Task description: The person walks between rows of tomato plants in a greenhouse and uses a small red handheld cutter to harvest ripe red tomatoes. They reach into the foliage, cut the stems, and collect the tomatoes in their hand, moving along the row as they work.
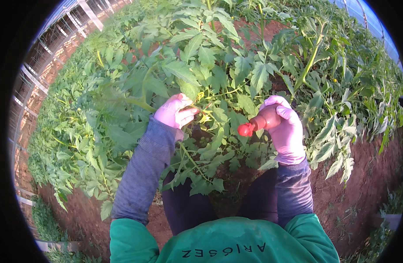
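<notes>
green plants [87, 118] fill most of the place around you, growing out of brown soil [359, 175]. your bottle [268, 116] is in front of you, a little right of the middle, above the lower leaves. it is reddish, and it lies tilted, with its bright red tip [245, 129] pointing to the left and slightly toward you. your right hand [289, 131] holds it: the fingers are bent around its rear part, and the thumb side is up.

to the left of the tip, and apart from it, are small yellow flowers [204, 118] on a thin stalk. your left hand [175, 113] is just beside these flowers. its fingers are narrow, gathered near to each other, but one cannot tell if they pinch the stalk.

both your forearms wear dark striped sleeves [142, 168], and below is your green top [227, 241]. your dark trousers [188, 204] are seen between the sleeves. farther away, pale bars [35, 79] stand along the left edge, and blue sheeting [368, 17] is at the upper right.
</notes>
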